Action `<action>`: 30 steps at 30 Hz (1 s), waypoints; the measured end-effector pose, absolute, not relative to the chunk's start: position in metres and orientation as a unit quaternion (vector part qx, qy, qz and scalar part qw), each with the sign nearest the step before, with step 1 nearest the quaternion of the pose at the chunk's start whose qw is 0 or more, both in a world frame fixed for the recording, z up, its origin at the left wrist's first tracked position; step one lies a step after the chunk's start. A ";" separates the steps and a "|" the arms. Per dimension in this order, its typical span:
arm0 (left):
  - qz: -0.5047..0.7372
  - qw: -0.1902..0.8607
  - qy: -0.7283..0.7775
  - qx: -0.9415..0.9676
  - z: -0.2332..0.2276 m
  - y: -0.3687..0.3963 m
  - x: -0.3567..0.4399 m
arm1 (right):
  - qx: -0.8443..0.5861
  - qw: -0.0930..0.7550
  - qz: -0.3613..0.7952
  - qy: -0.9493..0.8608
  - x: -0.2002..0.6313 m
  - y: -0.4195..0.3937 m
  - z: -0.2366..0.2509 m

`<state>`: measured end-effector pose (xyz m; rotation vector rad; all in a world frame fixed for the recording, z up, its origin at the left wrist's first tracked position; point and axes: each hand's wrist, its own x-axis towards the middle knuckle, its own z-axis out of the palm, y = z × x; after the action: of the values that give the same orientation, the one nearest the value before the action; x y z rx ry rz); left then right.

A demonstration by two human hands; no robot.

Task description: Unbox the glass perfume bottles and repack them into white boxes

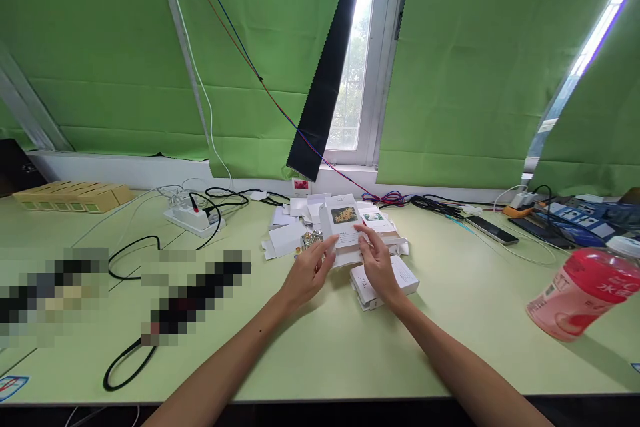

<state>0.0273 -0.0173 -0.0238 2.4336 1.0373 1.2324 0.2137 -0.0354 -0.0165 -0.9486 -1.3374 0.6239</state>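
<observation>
A small white cardboard box (343, 235) with a picture of yellow flowers is held between my two hands, its top flap standing up. My left hand (309, 268) grips its left side, thumb and fingers bent. On the right side, my right hand (378, 265) presses with its fingertips. Below my right wrist lie stacked white boxes (403, 273), partly covered by that hand. Left of the held box a shiny foil piece (313, 238) shows. Behind are several opened white cartons (287, 239) in a loose pile.
A pink bottle (573, 293) stands at the right, with a phone (493, 229) farther back. A power strip (193, 219), black cables (435, 205) and yellow boxes (75, 197) line the back. A black cable loop (125, 380) lies at the front left of the table.
</observation>
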 end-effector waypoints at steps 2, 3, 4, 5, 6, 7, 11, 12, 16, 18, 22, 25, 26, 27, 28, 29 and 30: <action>0.417 0.123 0.354 0.828 -0.023 -0.018 0.027 | -0.403 0.646 0.280 -0.585 0.213 -0.036 -0.015; 0.416 0.127 0.354 0.828 -0.023 -0.018 0.027 | -0.398 0.649 0.282 -0.584 0.213 -0.036 -0.014; 0.415 0.129 0.352 0.829 -0.023 -0.018 0.027 | -0.393 0.651 0.285 -0.584 0.212 -0.037 -0.013; 0.414 0.131 0.350 0.830 -0.024 -0.017 0.027 | -0.388 0.654 0.287 -0.583 0.212 -0.037 -0.012; 0.413 0.133 0.348 0.831 -0.024 -0.017 0.027 | -0.384 0.655 0.290 -0.582 0.212 -0.038 -0.011; 0.412 0.134 0.346 0.832 -0.025 -0.017 0.027 | -0.381 0.656 0.293 -0.582 0.212 -0.038 -0.011; 0.413 0.128 0.342 0.834 -0.027 -0.016 0.027 | -0.385 0.643 0.301 -0.589 0.212 -0.040 -0.010; 0.415 0.124 0.343 0.834 -0.028 -0.016 0.027 | -0.386 0.640 0.297 -0.595 0.212 -0.041 -0.011; 0.420 0.117 0.343 0.832 -0.028 -0.015 0.028 | -0.372 0.632 0.287 -0.616 0.212 -0.040 -0.013; 0.420 0.119 0.341 0.833 -0.028 -0.015 0.029 | -0.364 0.629 0.290 -0.622 0.212 -0.039 -0.015; 0.419 0.115 0.340 0.834 -0.027 -0.016 0.029 | -0.353 0.623 0.297 -0.631 0.213 -0.037 -0.018; 0.422 0.108 0.340 0.834 -0.026 -0.017 0.029 | -0.351 0.618 0.299 -0.637 0.214 -0.036 -0.018; 0.423 0.106 0.340 0.833 -0.026 -0.017 0.029 | -0.350 0.616 0.298 -0.639 0.214 -0.036 -0.018; 0.424 0.104 0.341 0.832 -0.025 -0.018 0.029 | -0.350 0.615 0.297 -0.642 0.214 -0.036 -0.018; 0.426 0.102 0.342 0.831 -0.025 -0.018 0.029 | -0.349 0.613 0.297 -0.643 0.214 -0.036 -0.018; 0.428 0.101 0.344 0.830 -0.025 -0.018 0.029 | -0.349 0.611 0.299 -0.644 0.214 -0.036 -0.018; 0.428 0.100 0.345 0.829 -0.025 -0.018 0.029 | -0.349 0.608 0.305 -0.644 0.214 -0.036 -0.018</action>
<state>0.0287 -0.0179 -0.0247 2.4506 1.0188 1.2662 0.2145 -0.0365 -0.0176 -0.8062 -1.4891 0.7050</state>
